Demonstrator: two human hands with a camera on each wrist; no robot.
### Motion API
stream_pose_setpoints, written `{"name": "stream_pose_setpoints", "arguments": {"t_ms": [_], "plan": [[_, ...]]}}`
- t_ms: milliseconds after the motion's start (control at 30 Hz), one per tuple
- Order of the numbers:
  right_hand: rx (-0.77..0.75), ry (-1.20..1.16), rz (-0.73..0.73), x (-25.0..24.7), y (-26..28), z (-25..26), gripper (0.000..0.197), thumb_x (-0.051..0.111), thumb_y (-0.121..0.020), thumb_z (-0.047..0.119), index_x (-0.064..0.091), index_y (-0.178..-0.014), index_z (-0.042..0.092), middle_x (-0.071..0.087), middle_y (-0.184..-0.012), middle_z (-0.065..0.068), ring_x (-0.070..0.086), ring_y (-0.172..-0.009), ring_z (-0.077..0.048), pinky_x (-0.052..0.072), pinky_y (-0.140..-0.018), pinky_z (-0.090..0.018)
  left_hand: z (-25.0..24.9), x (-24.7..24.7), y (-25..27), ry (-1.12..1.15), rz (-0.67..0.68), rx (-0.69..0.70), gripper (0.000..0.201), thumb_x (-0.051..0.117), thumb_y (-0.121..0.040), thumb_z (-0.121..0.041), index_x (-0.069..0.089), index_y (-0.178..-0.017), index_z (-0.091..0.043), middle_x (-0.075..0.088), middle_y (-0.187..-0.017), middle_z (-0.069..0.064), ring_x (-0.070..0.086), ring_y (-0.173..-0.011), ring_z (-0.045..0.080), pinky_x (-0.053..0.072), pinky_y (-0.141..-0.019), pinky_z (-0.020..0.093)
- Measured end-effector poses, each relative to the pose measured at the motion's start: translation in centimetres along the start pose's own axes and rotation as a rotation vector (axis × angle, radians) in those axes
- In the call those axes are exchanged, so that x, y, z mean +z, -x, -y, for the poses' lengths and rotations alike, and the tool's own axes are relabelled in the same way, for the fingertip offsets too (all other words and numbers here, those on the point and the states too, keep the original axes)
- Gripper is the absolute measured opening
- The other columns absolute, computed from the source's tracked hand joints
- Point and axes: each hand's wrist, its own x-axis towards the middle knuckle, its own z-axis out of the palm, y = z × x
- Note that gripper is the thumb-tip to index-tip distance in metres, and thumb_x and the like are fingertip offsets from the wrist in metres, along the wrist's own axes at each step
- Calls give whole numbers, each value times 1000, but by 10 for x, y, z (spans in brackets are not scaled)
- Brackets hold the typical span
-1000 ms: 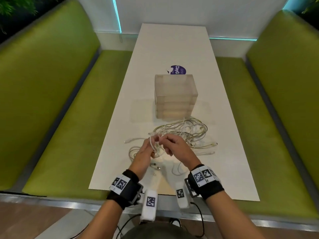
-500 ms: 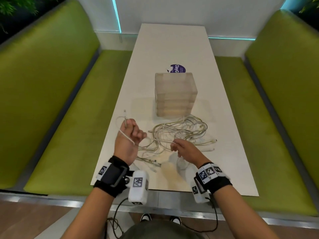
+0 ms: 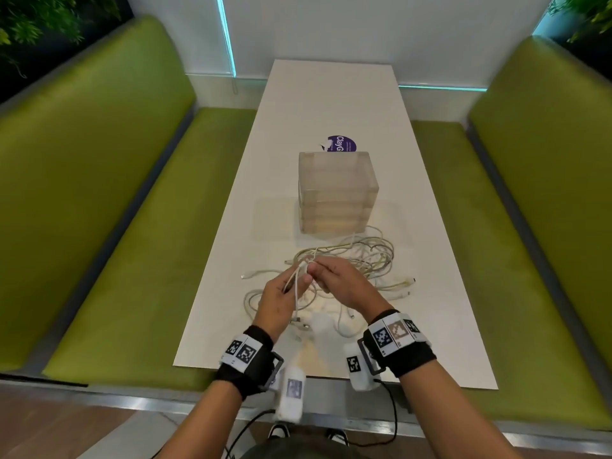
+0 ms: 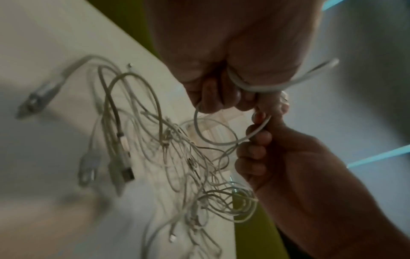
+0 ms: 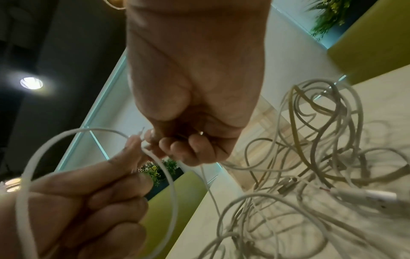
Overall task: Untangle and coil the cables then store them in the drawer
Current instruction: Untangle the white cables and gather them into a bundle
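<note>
A loop of white cable (image 3: 295, 286) is held between the two hands just below the middle of the head frame: the left hand (image 3: 277, 304) has its fingers curled round the loop, and the right hand (image 3: 344, 286) pinches the same cable at its fingertips (image 5: 155, 138), the two hands almost touching. The rest of the tangled cables (image 3: 361, 260) is spread on the white surface (image 3: 331, 104) beneath and beyond the hands, with several plugs (image 4: 124, 168) lying loose. Just behind the tangle, at the frame's centre, a translucent drawer unit (image 3: 336, 193) is seen with its drawers closed, and green benches (image 3: 99, 193) run along both sides.
</note>
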Motion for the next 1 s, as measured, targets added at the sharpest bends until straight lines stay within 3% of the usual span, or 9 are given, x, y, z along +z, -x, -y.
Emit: {"name": "stream_pose_setpoints", "arguments": {"t_ms": [100,233,367,433,567,700,800,867,1000], "plan": [[35,76,63,0,3,2,27,44,-98,12,52,-72,17,44,-58,10,42,-49,3,32,-56,-18,-6,6,0,36,-4,24,22,54,-95,-16,65,-113,-22,71,-80,-15,62,-74,-4,46,-70,11],[75,143,128,2,3,1,20,46,-97,14,62,-84,14,51,-64,13,46,-50,6,36,-54,-12,-26,7,-2,51,-11,79,19,46,-98,-7,53,-82,-1,54,-62,0,52,-50,-2,40,-52,10],[138,241,26,-5,-4,-20,23,45,-93,9,57,-77,21,58,-73,6,52,-58,1,41,-59,-25,-33,-13,-2,104,-26,117,23,49,-98,-13,54,-76,-15,42,-56,-14,33,-45,2,26,-45,16],[191,350,-33,-11,-6,-33,18,45,-92,8,58,-84,17,64,-86,-3,60,-79,-18,43,-69,-32,-35,-29,-2,195,-69,130,25,56,-94,-22,58,-69,-25,35,-55,-12,26,-47,6,19,-45,21],[159,361,-98,-20,-9,-41,21,43,-93,3,61,-98,12,58,-101,-3,61,-92,-20,47,-76,-35,-49,-49,8,332,-148,179,25,61,-91,-32,55,-70,-21,31,-54,-12,23,-47,6,15,-48,27],[114,251,-113,-28,-7,-31,27,39,-88,-4,61,-92,9,59,-95,-10,56,-79,-21,46,-67,-34,-36,-53,6,5,-261,206,22,50,-98,-12,51,-76,-11,40,-60,-7,38,-49,3,33,-48,17],[61,304,9,-22,-3,-16,30,40,-87,-4,66,-92,10,60,-88,-3,56,-80,-18,43,-68,-27,-12,-34,-5,-163,-87,77,5,55,-93,1,53,-88,3,64,-73,-5,62,-70,-1,47,-66,12],[22,321,37,-13,-3,-10,26,43,-88,-2,66,-93,9,58,-83,0,52,-76,-15,40,-64,-24,2,-16,-11,-266,0,7,7,60,-92,-6,56,-98,-5,71,-74,-9,65,-71,-1,48,-63,18],[27,349,20,-4,-2,-14,23,44,-87,1,63,-96,10,67,-94,-5,59,-84,-21,44,-72,-29,6,5,-21,-665,43,80,20,58,-93,-27,52,-109,-16,71,-86,7,65,-78,27,50,-69,39]]}}
